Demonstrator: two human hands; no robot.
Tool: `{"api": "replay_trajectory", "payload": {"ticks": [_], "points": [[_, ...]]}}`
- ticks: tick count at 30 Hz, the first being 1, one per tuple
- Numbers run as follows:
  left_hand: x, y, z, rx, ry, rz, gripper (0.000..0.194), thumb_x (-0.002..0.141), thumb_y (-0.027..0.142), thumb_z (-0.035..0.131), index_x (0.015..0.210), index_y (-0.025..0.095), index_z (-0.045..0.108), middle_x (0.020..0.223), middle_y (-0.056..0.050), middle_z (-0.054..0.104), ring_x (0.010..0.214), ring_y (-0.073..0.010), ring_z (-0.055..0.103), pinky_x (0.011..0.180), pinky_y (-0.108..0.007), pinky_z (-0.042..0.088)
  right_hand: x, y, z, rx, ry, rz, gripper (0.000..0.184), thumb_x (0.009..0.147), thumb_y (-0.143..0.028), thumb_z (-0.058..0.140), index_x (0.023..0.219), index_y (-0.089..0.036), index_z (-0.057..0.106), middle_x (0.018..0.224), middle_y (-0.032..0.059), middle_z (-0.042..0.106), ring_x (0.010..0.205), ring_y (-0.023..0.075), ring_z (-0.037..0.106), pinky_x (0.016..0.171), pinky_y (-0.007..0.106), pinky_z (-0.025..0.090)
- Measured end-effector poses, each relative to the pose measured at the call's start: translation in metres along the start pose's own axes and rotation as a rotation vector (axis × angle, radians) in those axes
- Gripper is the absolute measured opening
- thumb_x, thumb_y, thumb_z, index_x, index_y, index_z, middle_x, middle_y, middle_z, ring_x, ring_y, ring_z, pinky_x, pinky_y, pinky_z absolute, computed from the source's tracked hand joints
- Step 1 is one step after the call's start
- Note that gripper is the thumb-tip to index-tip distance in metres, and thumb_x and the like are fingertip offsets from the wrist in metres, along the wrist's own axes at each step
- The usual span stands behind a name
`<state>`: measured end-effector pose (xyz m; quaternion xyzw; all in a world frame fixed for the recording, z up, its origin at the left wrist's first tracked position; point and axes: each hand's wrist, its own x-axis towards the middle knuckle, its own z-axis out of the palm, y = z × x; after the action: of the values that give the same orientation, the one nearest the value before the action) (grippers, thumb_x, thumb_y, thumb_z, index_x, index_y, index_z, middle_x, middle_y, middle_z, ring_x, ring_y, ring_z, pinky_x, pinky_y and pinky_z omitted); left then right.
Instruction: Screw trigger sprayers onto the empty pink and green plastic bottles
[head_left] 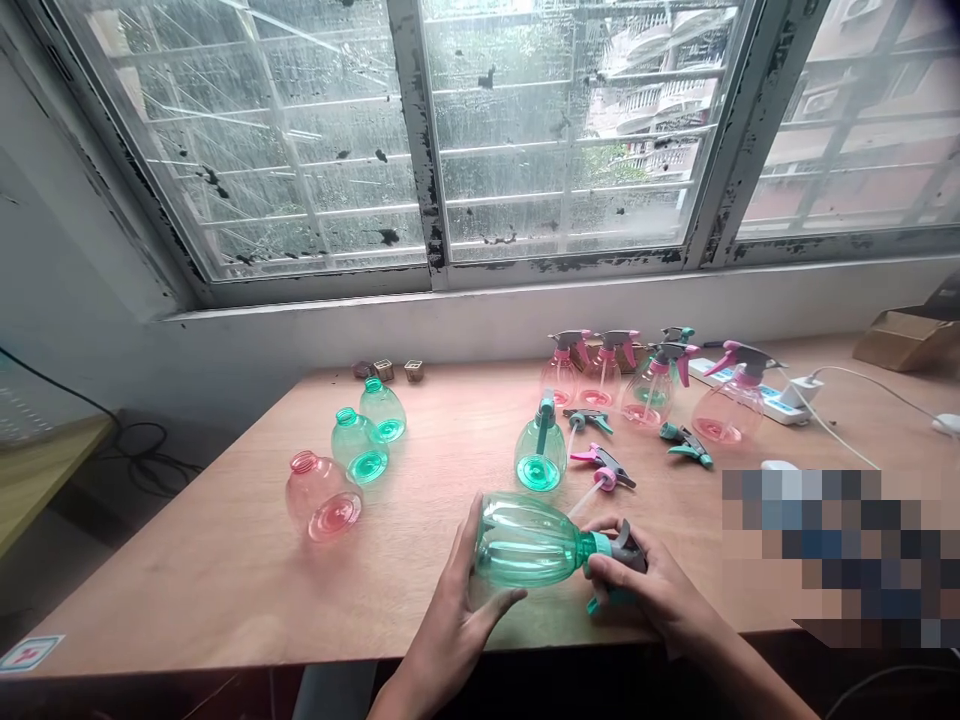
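A green translucent spray bottle (pixel 525 543) lies on its side near the front edge of the wooden table (pixel 225 570). My left hand (pixel 459 600) cups the bottle's body from below and behind. My right hand (pixel 645 585) is closed round the grey and teal trigger head (pixel 621 550) at the bottle's neck. Just beyond lies a loose pink and grey trigger head (pixel 606 468) with its tube.
Two green bottles (pixel 371 430) and a pink bottle (pixel 322 495) without heads lie at the left. A green bottle (pixel 540 450) stands mid-table. Several pink bottles (pixel 645 390) with heads stand at the back, by two loose teal heads (pixel 686 445) and a power strip (pixel 772 395).
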<state>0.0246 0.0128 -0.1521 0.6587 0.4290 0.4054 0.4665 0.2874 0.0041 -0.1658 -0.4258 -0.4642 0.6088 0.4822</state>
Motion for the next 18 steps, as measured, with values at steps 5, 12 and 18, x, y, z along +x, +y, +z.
{"api": "replay_trajectory", "payload": {"ticks": [5, 12, 18], "points": [[-0.0017, 0.0032, -0.0003, -0.024, -0.012, -0.026, 0.097, 0.087, 0.045, 0.079, 0.165, 0.028, 0.022, 0.173, -0.010, 0.025, 0.160, -0.0343, 0.021, 0.131, -0.051, 0.014, -0.0024, -0.0012, 0.0036, 0.004, 0.038, 0.004, 0.049, 0.076, -0.053, 0.088, 0.104, -0.021, 0.063, 0.073, -0.0020, 0.066, 0.066, 0.0196, 0.066, 0.063, 0.035, 0.060], [0.0000, 0.0024, -0.0020, 0.003, -0.023, -0.036, 0.094, 0.087, 0.046, 0.077, 0.164, 0.029, 0.025, 0.172, -0.010, 0.027, 0.159, -0.0349, 0.022, 0.131, -0.051, 0.014, 0.0014, 0.0032, -0.0032, -0.030, -0.018, -0.025, 0.047, 0.082, -0.053, 0.084, 0.107, -0.020, 0.061, 0.073, -0.0014, 0.068, 0.064, 0.0197, 0.067, 0.066, 0.035, 0.058], [-0.0043, 0.0021, -0.0024, -0.015, -0.079, -0.057, 0.107, 0.089, 0.046, 0.075, 0.167, 0.030, 0.003, 0.177, -0.006, 0.007, 0.163, -0.0334, 0.006, 0.132, -0.052, 0.005, 0.0000, 0.0042, -0.0046, -0.013, -0.019, -0.029, 0.047, 0.083, -0.051, 0.084, 0.108, -0.021, 0.060, 0.071, -0.0026, 0.068, 0.065, 0.0192, 0.066, 0.068, 0.034, 0.057]]}}
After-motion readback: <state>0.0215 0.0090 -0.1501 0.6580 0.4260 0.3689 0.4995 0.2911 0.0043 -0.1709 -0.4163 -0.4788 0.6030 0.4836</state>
